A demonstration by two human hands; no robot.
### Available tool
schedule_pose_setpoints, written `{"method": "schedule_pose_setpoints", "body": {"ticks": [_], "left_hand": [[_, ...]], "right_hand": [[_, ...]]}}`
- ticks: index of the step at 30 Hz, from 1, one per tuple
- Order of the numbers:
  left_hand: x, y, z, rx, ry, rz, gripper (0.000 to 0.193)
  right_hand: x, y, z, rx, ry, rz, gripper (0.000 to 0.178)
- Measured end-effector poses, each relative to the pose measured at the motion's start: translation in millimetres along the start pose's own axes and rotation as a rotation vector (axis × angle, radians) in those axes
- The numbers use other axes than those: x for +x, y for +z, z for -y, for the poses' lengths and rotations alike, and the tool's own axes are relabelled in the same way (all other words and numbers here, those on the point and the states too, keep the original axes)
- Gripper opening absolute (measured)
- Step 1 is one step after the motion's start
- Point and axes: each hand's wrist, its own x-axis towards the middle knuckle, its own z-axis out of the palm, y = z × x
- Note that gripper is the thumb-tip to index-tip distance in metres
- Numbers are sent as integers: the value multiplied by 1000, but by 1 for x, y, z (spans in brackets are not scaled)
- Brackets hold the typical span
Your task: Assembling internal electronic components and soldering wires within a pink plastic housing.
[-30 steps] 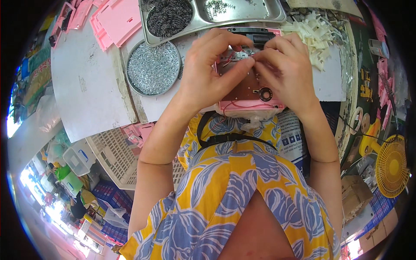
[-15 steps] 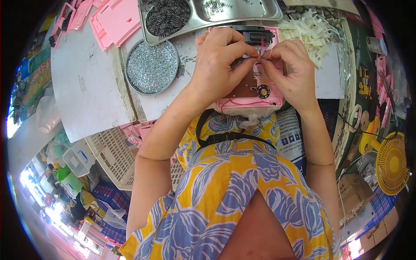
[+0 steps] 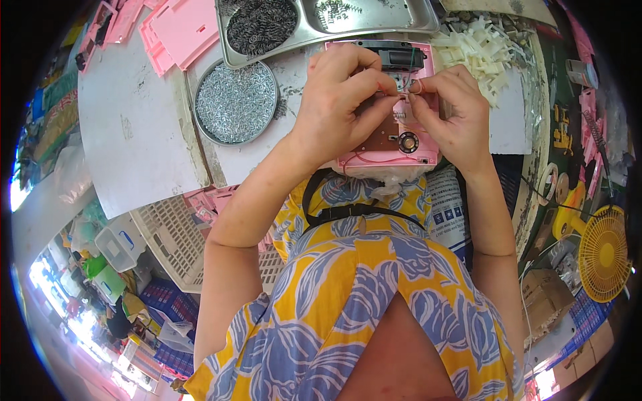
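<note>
A pink plastic housing [image 3: 348, 160] lies in front of me, with a brown board [image 3: 378, 139], a round black part [image 3: 408, 141] and a black block [image 3: 399, 59] in it. My left hand [image 3: 344, 97] is over its left side, thumb and forefinger pinching a thin red wire [image 3: 380, 85]. From the right, my right hand [image 3: 456, 110] pinches a thin pale wire [image 3: 421, 85] close to the left fingertips. A green wire [image 3: 410, 65] runs down between the hands from the black block. The wire ends are too small to make out, and my fingers hide part of the housing.
A round tray of small silvery metal pieces [image 3: 235, 103] stands at left. Behind is a metal tray [image 3: 314, 35] with dark springs [image 3: 262, 27]. White plastic parts [image 3: 478, 53] pile at back right, pink panels [image 3: 179, 33] at back left. A yellow fan [image 3: 603, 247] stands far right.
The red wire has shifted left with my left fingertips, and the green wire now shows more plainly between my hands. The right fingers stay pinched over the housing.
</note>
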Motion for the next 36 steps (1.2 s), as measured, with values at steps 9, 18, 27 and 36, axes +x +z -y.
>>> {"method": "schedule_pose_setpoints", "body": {"ticks": [9, 18, 27, 36], "left_hand": [[14, 1, -6, 109, 30, 87, 17], [-24, -9, 4, 188, -27, -105, 17], [-11, 1, -43, 44, -136, -247, 48], [35, -4, -24, -605, -585, 489, 14]], "right_hand": [[-4, -2, 2, 47, -45, 18, 16], [-3, -2, -3, 57, -10, 23, 14], [2, -10, 1, 228, 78, 91, 13], [3, -30, -16, 32, -262, 36, 20]]}}
